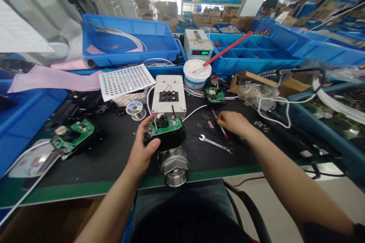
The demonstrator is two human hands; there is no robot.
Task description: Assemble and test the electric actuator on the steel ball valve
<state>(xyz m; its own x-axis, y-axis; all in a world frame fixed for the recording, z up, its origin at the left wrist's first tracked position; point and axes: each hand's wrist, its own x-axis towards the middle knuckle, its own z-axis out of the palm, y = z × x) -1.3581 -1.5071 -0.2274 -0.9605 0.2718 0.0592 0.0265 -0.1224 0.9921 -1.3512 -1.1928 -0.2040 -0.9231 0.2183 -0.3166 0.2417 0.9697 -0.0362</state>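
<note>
Left hand [142,151] clasps valve actuator [167,136]; right hand [232,122] touches screwdriver [221,126] (red-handled).

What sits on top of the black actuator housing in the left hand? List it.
A green circuit board with a black round part and wires lies on top of the black housing, which the left hand grips. Below hangs a metal valve body. The housing's inside is covered by the board.
</note>
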